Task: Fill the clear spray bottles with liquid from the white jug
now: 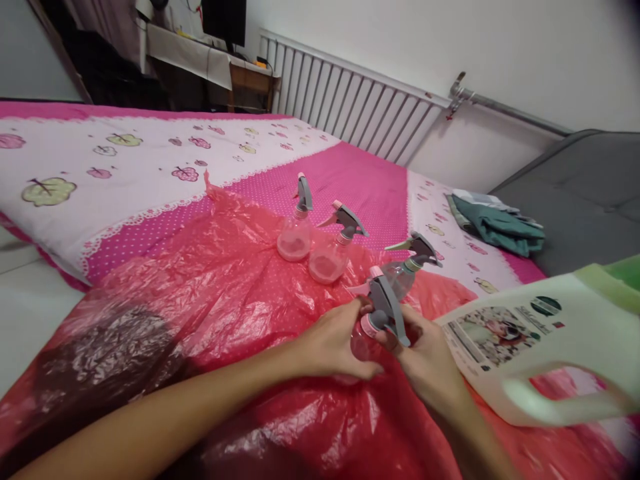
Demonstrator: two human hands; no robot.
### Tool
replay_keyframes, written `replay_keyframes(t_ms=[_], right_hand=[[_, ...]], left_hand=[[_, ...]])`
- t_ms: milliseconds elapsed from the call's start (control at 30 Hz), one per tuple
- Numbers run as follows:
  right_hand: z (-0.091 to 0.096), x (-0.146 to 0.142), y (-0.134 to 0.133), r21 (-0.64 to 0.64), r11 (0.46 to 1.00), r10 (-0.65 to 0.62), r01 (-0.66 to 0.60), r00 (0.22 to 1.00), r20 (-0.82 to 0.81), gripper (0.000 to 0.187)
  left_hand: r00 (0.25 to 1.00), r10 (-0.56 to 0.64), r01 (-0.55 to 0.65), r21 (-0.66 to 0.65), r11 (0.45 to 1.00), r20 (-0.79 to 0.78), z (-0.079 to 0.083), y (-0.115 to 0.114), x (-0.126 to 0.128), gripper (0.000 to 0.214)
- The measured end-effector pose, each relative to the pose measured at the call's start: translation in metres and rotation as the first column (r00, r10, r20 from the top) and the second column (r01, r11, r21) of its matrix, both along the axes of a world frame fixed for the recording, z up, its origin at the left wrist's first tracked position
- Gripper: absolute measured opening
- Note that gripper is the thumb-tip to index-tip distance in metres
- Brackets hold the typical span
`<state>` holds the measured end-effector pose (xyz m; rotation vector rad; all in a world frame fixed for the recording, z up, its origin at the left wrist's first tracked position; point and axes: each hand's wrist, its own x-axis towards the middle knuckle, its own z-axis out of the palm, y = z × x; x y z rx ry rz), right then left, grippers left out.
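A small clear spray bottle (384, 300) with a grey and pink trigger head is between my two hands, over red plastic sheeting. My left hand (343, 340) is curled around its clear body, thumb stretched along the near side. On the other side, my right hand (427, 347) has its fingers closed at the pink collar, just under the trigger head. Just behind stands a spray bottle with a green collar (400, 275). Farther left are two pink-collared spray bottles, one at the back (294, 240) and a nearer one (327, 261).
Crinkled red plastic (225, 293) covers part of a pink, tree-patterned bedspread (165, 143). A large white jug (545, 360) with a handle and label is close by my right hand. Folded clothes (500, 223) lie near the grey headboard (585, 193). A radiator (345, 93) lines the wall.
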<state>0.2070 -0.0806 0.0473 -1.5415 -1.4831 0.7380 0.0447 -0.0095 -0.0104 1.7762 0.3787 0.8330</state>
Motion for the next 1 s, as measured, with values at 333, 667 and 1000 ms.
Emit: replay_keyframes(t_ms=[333, 667, 1000], right_hand=[[-0.010, -0.016, -0.007, 0.046, 0.990, -0.134, 0.133, 0.991, 0.013, 0.042], [-0.020, -0.011, -0.004, 0.079, 0.994, -0.074, 0.074, 0.997, -0.003, 0.046], [-0.029, -0.017, -0.008, 0.143, 0.963, -0.238, 0.230, 0.970, 0.040, 0.043]], left_hand=[[0.998, 0.058, -0.057, -0.039, 0.998, 0.011, 0.002, -0.004, -0.002, 0.069], [0.997, -0.072, 0.073, -0.068, 0.995, 0.022, -0.008, 0.012, -0.008, 0.085], [0.999, 0.030, -0.030, -0.051, 0.998, -0.018, 0.001, 0.000, -0.007, 0.083]])
